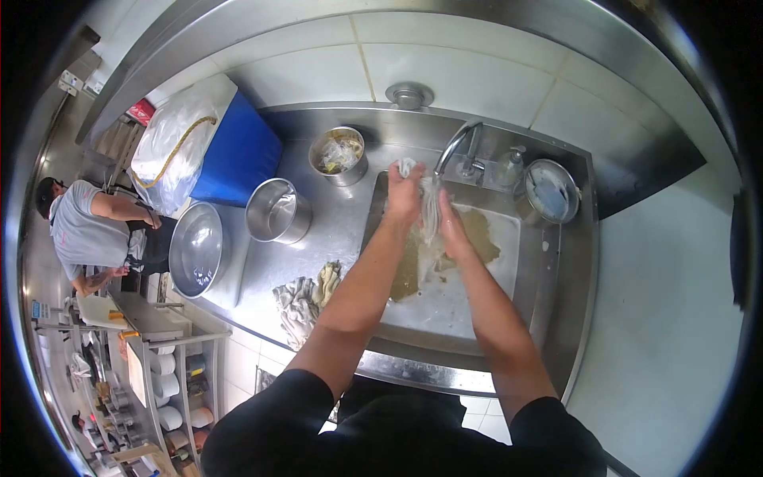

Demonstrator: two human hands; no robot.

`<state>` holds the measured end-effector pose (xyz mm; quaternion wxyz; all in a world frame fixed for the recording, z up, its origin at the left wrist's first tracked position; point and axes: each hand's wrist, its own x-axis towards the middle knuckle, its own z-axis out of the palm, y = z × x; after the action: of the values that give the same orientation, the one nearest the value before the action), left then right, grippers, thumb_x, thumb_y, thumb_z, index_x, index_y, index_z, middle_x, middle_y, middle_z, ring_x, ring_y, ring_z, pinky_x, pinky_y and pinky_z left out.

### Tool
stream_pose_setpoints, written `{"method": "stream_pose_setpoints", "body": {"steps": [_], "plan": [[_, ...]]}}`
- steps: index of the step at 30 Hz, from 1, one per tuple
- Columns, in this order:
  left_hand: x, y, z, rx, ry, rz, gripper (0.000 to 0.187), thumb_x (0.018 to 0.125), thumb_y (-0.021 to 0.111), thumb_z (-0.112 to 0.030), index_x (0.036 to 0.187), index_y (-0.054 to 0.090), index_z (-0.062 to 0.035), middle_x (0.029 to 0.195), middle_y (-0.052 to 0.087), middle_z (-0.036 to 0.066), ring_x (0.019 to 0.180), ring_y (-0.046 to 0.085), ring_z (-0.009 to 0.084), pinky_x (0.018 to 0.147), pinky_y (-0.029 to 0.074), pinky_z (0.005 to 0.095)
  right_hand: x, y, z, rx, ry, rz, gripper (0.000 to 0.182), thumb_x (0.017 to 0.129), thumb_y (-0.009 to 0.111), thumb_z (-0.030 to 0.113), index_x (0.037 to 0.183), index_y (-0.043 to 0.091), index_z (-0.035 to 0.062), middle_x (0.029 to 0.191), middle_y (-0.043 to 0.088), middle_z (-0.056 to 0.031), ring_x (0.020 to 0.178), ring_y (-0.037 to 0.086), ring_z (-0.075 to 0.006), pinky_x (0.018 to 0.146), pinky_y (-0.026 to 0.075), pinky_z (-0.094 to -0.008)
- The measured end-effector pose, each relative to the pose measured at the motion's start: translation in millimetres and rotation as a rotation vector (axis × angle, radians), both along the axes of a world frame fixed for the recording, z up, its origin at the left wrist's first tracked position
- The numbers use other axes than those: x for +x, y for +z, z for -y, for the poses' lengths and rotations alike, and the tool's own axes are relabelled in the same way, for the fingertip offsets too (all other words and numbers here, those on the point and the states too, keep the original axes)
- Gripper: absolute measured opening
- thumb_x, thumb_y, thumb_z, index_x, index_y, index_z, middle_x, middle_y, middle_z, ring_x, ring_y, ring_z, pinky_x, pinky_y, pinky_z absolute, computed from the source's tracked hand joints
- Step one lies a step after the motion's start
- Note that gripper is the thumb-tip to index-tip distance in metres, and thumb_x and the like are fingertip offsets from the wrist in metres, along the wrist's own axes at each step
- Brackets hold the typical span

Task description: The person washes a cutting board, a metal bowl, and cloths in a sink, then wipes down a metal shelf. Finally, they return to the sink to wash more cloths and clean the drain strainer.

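Observation:
Under the curved faucet (455, 149), a wet whitish cloth (430, 211) hangs between my two hands above the sink (485, 318). My left hand (404, 197) is closed around its upper part, and a bunched bit of cloth sticks out above the fingers. Against the right side of the same cloth, my right hand (454, 229) grips it lower down; its fingertips are partly hidden. Cloudy brownish water (477, 238) lies on the sink bottom beneath them.
Steel pots (278, 211) and a pot with scraps (338, 157) stand left of the sink, near crumpled cloths (298, 310) and a blue box (242, 151). A soap bottle (509, 165) and another pot (548, 191) are at right. Another person (95, 226) stands far left.

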<state>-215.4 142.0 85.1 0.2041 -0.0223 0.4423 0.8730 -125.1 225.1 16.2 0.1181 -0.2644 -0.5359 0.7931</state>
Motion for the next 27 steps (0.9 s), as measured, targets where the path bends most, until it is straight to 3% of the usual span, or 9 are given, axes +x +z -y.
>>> {"method": "stream_pose_setpoints", "body": {"steps": [2,5,8,11,14,18,19,25,27], "plan": [[-11.5,-30.9,11.3,-0.147,0.086,-0.010,0.039,0.092,0.070,-0.008,0.121,0.045,-0.0070,0.107,0.060,0.008,0.094,0.060,0.0169,0.080,0.052,0.0374,11.3,28.9,-4.9,-0.165,0.150,0.026,0.062,0.097,0.061,0.049,0.140,0.055,0.0047,0.122,0.066,-0.0093,0.102,0.066,-0.0239,0.079,0.054,-0.0374],[-1.3,-44.7,16.3,-0.421,-0.120,0.030,0.034,0.099,0.061,-0.030,0.122,0.048,-0.0088,0.112,0.060,0.008,0.097,0.060,0.0206,0.075,0.052,0.0384,3.1,59.3,-6.1,-0.024,0.220,0.142,0.060,0.095,0.063,0.052,0.134,0.060,0.0057,0.116,0.069,-0.0082,0.090,0.070,-0.0265,0.070,0.055,-0.0355],[15.8,-62.5,3.8,-0.447,-0.217,0.095,0.047,0.102,0.046,-0.054,0.110,0.059,-0.0097,0.097,0.062,0.006,0.084,0.059,0.0177,0.066,0.047,0.0339,-12.8,69.0,17.7,0.525,-0.004,0.131,0.051,0.099,0.055,0.050,0.104,0.073,0.0028,0.088,0.073,-0.0155,0.078,0.070,-0.0337,0.071,0.051,-0.0484],[24.6,-62.0,7.4,-0.477,-0.247,0.119,0.049,0.103,0.044,-0.054,0.099,0.070,-0.0130,0.071,0.056,0.002,0.060,0.050,0.0117,0.047,0.034,0.0322,-27.5,41.5,-0.1,1.053,0.135,0.268,0.060,0.095,0.057,0.055,0.098,0.073,-0.0034,0.095,0.072,-0.0266,0.085,0.070,-0.0440,0.075,0.054,-0.0489],[41.8,-3.7,12.5,-0.513,-0.365,0.160,0.042,0.103,0.049,-0.045,0.107,0.071,-0.0095,0.077,0.057,0.002,0.057,0.047,0.0112,0.045,0.032,0.0307,-23.2,44.8,-4.7,0.865,0.082,0.356,0.060,0.101,0.043,0.050,0.103,0.073,-0.0019,0.095,0.065,-0.0359,0.095,0.066,-0.0484,0.085,0.051,-0.0513],[41.6,-3.9,15.8,-0.329,-0.346,0.151,0.030,0.100,0.052,-0.031,0.112,0.067,-0.0082,0.099,0.060,0.006,0.071,0.055,0.0147,0.050,0.039,0.0277,-25.7,-25.4,-26.3,0.213,0.074,0.215,0.075,0.100,0.041,0.063,0.131,0.061,-0.0023,0.126,0.064,-0.0269,0.118,0.061,-0.0381,0.101,0.045,-0.0427],[40.8,6.4,15.0,-0.281,-0.289,0.199,0.026,0.100,0.052,-0.027,0.110,0.066,-0.0075,0.108,0.059,0.009,0.079,0.056,0.0163,0.054,0.044,0.0284,-3.1,47.0,-9.3,0.027,0.132,0.304,0.084,0.098,0.041,0.068,0.143,0.050,-0.0011,0.137,0.058,-0.0191,0.126,0.055,-0.0321,0.106,0.040,-0.0386],[20.0,-10.9,40.1,-0.300,-0.350,0.197,0.026,0.097,0.054,-0.020,0.120,0.058,-0.0083,0.117,0.058,0.011,0.101,0.061,0.0235,0.068,0.060,0.0375,-1.0,6.4,-16.8,-0.374,0.111,0.204,0.052,0.097,0.062,0.046,0.133,0.059,0.0086,0.118,0.066,-0.0085,0.107,0.061,-0.0203,0.090,0.050,-0.0357],[24.0,-23.2,47.1,-0.498,-0.326,0.095,0.029,0.097,0.054,-0.021,0.123,0.055,-0.0087,0.113,0.060,0.012,0.102,0.063,0.0250,0.068,0.061,0.0397,-6.7,6.2,-6.6,0.108,0.072,0.203,0.045,0.095,0.066,0.038,0.129,0.062,0.0087,0.115,0.068,-0.0075,0.105,0.062,-0.0184,0.089,0.050,-0.0338]]}}
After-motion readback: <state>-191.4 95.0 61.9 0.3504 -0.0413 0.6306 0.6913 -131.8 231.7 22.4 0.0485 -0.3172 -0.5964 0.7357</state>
